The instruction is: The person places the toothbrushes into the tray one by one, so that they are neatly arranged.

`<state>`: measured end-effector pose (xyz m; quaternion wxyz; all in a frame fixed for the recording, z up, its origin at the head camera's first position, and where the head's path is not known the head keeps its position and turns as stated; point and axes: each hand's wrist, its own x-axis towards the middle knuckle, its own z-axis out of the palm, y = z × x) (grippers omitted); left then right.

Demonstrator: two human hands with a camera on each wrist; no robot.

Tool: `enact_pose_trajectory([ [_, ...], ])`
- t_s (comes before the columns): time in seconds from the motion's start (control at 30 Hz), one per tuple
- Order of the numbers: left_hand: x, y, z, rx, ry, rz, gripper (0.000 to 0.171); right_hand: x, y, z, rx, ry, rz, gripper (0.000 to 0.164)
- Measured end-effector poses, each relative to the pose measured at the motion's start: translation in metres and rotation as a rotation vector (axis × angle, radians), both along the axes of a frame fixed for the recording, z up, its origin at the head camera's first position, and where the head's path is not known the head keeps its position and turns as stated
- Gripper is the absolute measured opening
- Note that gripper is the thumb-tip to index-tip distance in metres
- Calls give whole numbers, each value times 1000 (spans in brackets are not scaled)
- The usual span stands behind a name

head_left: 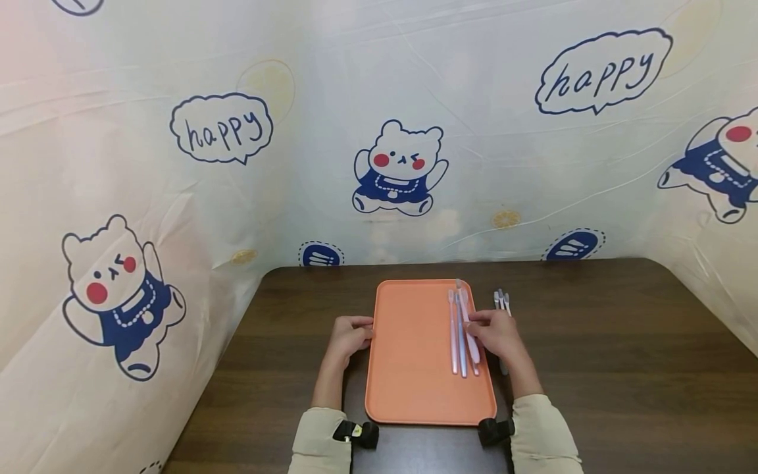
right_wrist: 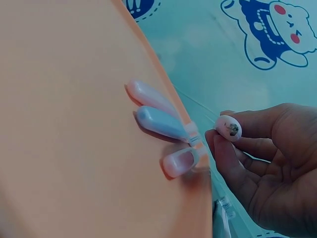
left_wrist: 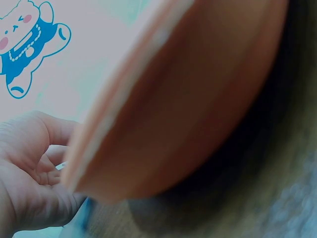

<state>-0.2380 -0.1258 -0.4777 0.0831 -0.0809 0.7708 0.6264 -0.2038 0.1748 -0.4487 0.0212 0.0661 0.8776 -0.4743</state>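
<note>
An orange tray (head_left: pixel 414 355) lies on the table, its left rim held between the thumb and fingers of my left hand (head_left: pixel 351 339). Over the tray's right side, my right hand (head_left: pixel 494 334) pinches a pale pink toothbrush (right_wrist: pixel 229 128) between thumb and fingers; its rounded handle end faces the right wrist camera. Beneath and beside it, a pink toothbrush (head_left: pixel 453 339), a blue toothbrush (right_wrist: pixel 161 122) and another pink toothbrush (right_wrist: pixel 179 162) lie lengthwise on the tray. My left fingertips are partly hidden behind the rim in the left wrist view.
Several more toothbrushes (head_left: pixel 501 301) lie on the dark wooden table (head_left: pixel 592 342) just right of the tray, partly behind my right hand. A pale printed curtain (head_left: pixel 403 79) hangs around the table's back and sides.
</note>
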Motion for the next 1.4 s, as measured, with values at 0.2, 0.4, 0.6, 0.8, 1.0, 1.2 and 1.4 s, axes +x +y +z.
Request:
enact_pose_trajectory([
  [0.2, 3, 0, 5, 12, 4, -19, 34, 1, -3, 1, 6, 3, 9, 32],
  [0.4, 2, 0, 2, 4, 3, -9, 33, 0, -7, 0, -9, 11, 8, 31],
  [0.6, 2, 0, 4, 3, 7, -11, 35, -1, -10, -3, -4, 25, 4, 29],
  [0.8, 1, 0, 2, 4, 8, -7, 34, -2, -13, -4, 4, -14, 6, 30],
  [1.0, -1, 0, 0, -6, -5, 6, 34, -2, -16, -5, 10, 0, 14, 29],
  [1.2, -1, 0, -1, 0, -4, 8, 33, -2, -19, -5, 15, 23, 15, 28],
  [1.4, -2, 0, -1, 1, 1, -1, 34, -1, -23, -3, -2, 0, 26, 28],
])
